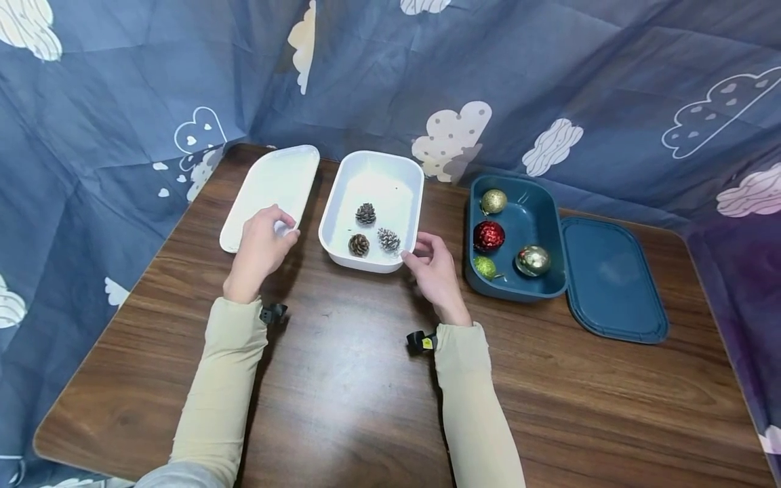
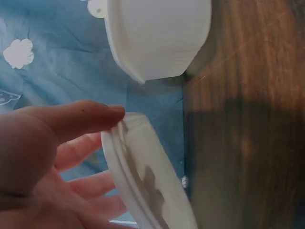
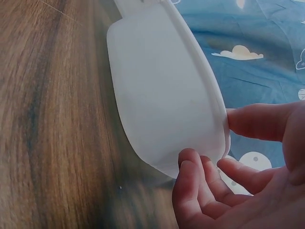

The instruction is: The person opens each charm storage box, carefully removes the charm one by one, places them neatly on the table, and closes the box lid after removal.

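In the head view my left hand (image 1: 257,252) pinches the near right corner of a white lid (image 1: 276,186), thumb on one face and fingers behind. The left wrist view shows this lid (image 2: 157,176) tilted. To its right stands a white plastic box (image 1: 379,186) holding a dark pinecone (image 1: 366,214), a brown pinecone (image 1: 358,245) and a white-tipped pinecone (image 1: 388,240). My right hand (image 1: 436,274) grips the box's near right corner. In the right wrist view the thumb (image 3: 259,121) is at the rim and the fingers curl against the side wall.
Right of the white box, a dark blue box (image 1: 518,220) holds a red bauble (image 1: 489,236), a green bauble (image 1: 485,267) and two gold ones. Its blue lid (image 1: 610,278) lies beside it. A patterned blue cloth (image 1: 366,88) hangs behind the wooden table (image 1: 329,379).
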`<state>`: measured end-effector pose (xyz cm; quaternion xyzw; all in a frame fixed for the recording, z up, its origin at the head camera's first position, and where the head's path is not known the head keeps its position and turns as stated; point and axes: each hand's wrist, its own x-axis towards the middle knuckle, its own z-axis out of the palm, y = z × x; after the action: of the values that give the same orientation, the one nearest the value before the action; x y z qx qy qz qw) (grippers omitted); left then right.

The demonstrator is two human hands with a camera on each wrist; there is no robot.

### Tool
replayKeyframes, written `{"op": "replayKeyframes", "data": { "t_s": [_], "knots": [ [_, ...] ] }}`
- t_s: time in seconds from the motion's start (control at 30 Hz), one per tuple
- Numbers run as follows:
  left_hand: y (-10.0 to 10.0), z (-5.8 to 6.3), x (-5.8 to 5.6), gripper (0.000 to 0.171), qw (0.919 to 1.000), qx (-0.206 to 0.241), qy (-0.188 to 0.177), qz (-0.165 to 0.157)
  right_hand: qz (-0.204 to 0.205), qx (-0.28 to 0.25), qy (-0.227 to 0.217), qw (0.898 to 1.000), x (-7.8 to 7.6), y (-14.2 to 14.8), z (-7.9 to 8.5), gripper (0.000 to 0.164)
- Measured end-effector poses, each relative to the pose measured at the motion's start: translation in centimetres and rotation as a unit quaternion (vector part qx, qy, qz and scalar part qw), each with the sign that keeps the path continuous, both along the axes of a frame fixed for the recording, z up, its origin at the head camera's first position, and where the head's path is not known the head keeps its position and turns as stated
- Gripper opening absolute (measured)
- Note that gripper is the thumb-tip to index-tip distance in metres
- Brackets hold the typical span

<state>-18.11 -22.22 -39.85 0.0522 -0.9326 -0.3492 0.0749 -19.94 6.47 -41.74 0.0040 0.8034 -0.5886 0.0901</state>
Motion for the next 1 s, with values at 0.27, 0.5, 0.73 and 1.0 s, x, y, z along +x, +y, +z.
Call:
{"op": "replayKeyframes", "data": {
  "t_s": [0.27, 0.5, 0.73, 1.0],
  "knots": [
    [0.8, -1.0, -0.4, 0.015, 0.9977, -0.022, -0.061, 0.015, 0.001, 0.003, 0.007, 1.000, -0.1, 0.1, -0.1, 0.051],
    [1.1, -1.7, -0.5, 0.014, 0.9951, -0.051, -0.085, 0.001, 0.005, 0.010, 0.008, 1.000, -0.2, 0.1, -0.3, 0.051],
    [0.9, -2.1, -0.3, 0.015, 0.9920, -0.076, -0.100, -0.013, 0.006, 0.015, 0.002, 1.000, -0.2, 0.1, -0.4, 0.050],
    [0.8, -2.3, -0.4, 0.017, 0.9893, -0.086, -0.114, -0.026, 0.006, 0.015, -0.001, 1.000, -0.2, 0.2, -0.3, 0.049]
  ]
}}
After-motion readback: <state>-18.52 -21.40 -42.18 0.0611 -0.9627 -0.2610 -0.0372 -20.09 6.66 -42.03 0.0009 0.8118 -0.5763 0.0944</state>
